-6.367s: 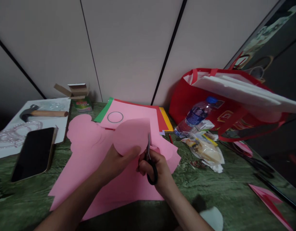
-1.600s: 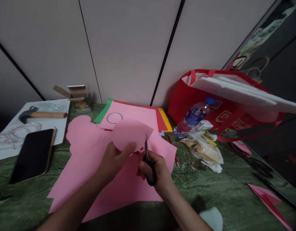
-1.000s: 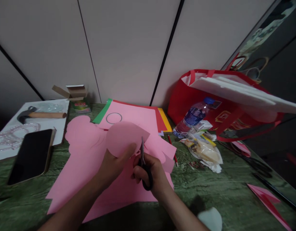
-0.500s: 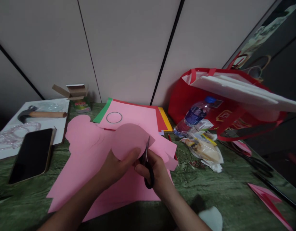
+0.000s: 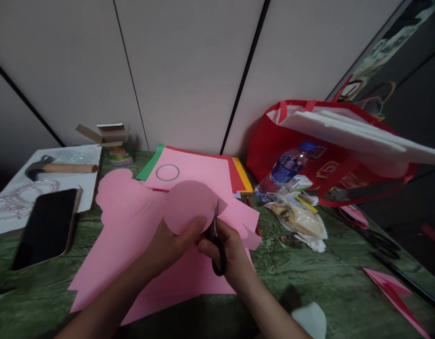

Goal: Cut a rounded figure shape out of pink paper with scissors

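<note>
In my left hand (image 5: 176, 240) is a piece of pink paper (image 5: 189, 207) with a rounded outline, the thumb pressed on its lower face. A pointed strip juts from the paper's right side. My right hand (image 5: 229, 245) grips black-handled scissors (image 5: 217, 235), whose blades point up and lie at the right edge of the rounded paper. Both hands hover over large pink sheets (image 5: 139, 245) spread on the table. Behind them, another pink sheet (image 5: 203, 165) carries a dark ring (image 5: 168, 173).
On the left lie a phone (image 5: 45, 228), a hammer (image 5: 65, 168) and coiled clear tubing (image 5: 19, 202), near an open small box (image 5: 118, 150). To the right are a water bottle (image 5: 288, 167), a food wrapper (image 5: 302, 219) and a red bag (image 5: 266, 141). Folded pink paper (image 5: 390, 287) lies far right.
The scissor blades look slightly closer together at the paper's right edge. Both hands hold nearly the same position.
</note>
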`<control>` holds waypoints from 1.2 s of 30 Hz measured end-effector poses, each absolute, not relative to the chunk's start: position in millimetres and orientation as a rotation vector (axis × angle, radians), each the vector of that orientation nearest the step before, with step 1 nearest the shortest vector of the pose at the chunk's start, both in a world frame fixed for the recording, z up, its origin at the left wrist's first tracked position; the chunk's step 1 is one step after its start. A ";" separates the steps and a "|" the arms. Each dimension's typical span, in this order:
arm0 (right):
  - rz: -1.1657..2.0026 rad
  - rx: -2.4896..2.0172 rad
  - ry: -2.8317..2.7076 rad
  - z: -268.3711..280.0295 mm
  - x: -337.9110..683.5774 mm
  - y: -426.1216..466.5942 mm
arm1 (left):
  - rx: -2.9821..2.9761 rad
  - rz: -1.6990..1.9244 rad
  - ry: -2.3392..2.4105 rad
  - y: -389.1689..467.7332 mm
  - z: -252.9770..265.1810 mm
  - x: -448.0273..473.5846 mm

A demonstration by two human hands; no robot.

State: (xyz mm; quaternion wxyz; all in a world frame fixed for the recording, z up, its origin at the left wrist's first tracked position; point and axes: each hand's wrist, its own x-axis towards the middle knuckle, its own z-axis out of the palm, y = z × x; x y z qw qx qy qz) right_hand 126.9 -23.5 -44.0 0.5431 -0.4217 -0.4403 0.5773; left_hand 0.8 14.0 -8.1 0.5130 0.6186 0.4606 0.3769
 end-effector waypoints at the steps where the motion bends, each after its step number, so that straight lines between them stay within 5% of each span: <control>1: 1.368 -1.003 -1.048 -43.9 126.9 -23.3 | 1.485 0.904 1.119 13.8 -8.1 0.7; 36: 1.354 -1.056 -1.040 -45.1 126.5 -23.2 | 1.536 0.961 1.098 18.7 -10.3 -1.2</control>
